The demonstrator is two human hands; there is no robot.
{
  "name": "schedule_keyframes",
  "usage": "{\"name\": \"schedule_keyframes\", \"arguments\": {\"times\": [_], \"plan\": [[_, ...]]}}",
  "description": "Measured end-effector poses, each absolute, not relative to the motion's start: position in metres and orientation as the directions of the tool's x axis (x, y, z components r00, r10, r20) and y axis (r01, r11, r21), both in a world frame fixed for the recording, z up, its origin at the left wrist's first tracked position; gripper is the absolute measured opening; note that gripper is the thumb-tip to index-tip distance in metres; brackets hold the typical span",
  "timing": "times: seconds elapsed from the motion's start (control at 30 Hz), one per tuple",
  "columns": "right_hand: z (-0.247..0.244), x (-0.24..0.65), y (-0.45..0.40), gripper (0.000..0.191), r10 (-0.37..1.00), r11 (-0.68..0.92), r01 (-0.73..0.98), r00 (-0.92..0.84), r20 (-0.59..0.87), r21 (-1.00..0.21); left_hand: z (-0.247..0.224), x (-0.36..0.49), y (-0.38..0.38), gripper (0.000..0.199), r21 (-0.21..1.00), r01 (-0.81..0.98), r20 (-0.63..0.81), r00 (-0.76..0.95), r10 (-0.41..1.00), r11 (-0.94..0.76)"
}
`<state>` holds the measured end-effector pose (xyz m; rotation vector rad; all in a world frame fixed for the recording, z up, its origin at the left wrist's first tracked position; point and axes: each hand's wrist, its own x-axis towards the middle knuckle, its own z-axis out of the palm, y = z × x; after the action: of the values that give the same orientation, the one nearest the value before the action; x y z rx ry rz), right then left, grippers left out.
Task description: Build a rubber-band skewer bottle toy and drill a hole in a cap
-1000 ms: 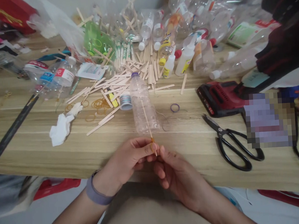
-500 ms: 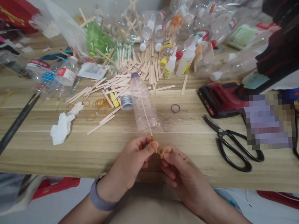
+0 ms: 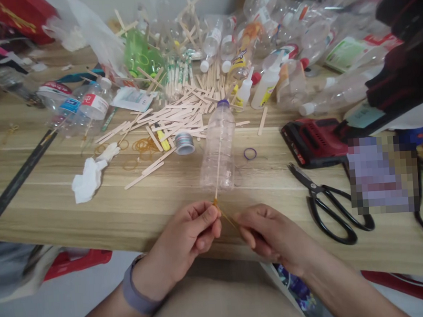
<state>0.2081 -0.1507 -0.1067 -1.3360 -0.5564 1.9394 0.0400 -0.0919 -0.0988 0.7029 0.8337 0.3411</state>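
A clear plastic bottle [image 3: 224,134] with a purple cap lies on the wooden table, its cap pointing away from me. A thin wooden stick [image 3: 218,170] runs along the bottle toward me. My left hand [image 3: 194,231] pinches the near end of this stick, where a rubber band [image 3: 228,218] is wrapped. The band stretches from there to my right hand [image 3: 269,231], whose fingers are closed on its other end. Both hands are just in front of the bottle's base, slightly apart.
Black scissors [image 3: 319,190] and a red-and-black tool base [image 3: 314,140] lie to the right. Thread spool [image 3: 184,144], loose sticks [image 3: 180,110] and crumpled tissue [image 3: 89,180] are on the left and middle. Glue bottles [image 3: 266,86] stand behind.
My right hand has moved right, away from my left hand, stretching the band. The bottle's cap end has swung to the right, away from the spool.
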Motion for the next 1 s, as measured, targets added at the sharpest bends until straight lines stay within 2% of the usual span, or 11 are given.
{"name": "schedule_keyframes", "arguments": {"times": [0.07,0.13,0.23,0.37,0.47,0.6,0.83,1.0], "plan": [[-0.101,0.215,-0.148,0.044,0.752,-0.634,-0.029,-0.255,-0.608,-0.773,-0.098,0.040,-0.093,0.032,0.658,-0.049,-0.558,0.638,0.530,0.752],[-0.095,0.221,-0.145,0.043,0.743,-0.587,0.167,-0.277,-0.609,-0.792,-0.099,0.041,-0.094,0.031,0.639,-0.061,-0.565,0.640,0.521,0.767],[-0.092,0.223,-0.140,0.046,0.728,-0.566,0.291,-0.264,-0.633,-0.772,-0.100,0.042,-0.095,0.031,0.635,-0.061,-0.566,0.642,0.518,0.770],[-0.097,0.213,-0.142,0.036,0.828,-0.501,0.172,-0.190,-0.527,-0.848,-0.100,0.041,-0.094,0.030,0.659,-0.058,-0.583,0.590,0.558,0.750],[-0.101,0.201,-0.146,0.037,0.892,-0.435,0.050,-0.111,-0.438,-0.899,-0.100,0.042,-0.092,0.032,0.700,-0.023,-0.574,0.577,0.581,0.714],[-0.104,0.187,-0.146,0.034,0.962,-0.270,0.128,-0.016,-0.274,-0.954,-0.102,0.044,-0.092,0.035,0.745,-0.003,-0.559,0.542,0.628,0.667],[-0.111,0.176,-0.142,0.032,0.913,-0.381,-0.009,0.152,-0.378,-0.924,-0.105,0.046,-0.102,0.042,0.829,0.097,-0.530,0.449,0.719,0.551],[-0.108,0.175,-0.142,0.031,0.910,-0.365,-0.010,0.206,-0.359,-0.931,-0.104,0.041,-0.103,0.041,0.867,0.168,-0.490,0.463,0.739,0.470]]}}
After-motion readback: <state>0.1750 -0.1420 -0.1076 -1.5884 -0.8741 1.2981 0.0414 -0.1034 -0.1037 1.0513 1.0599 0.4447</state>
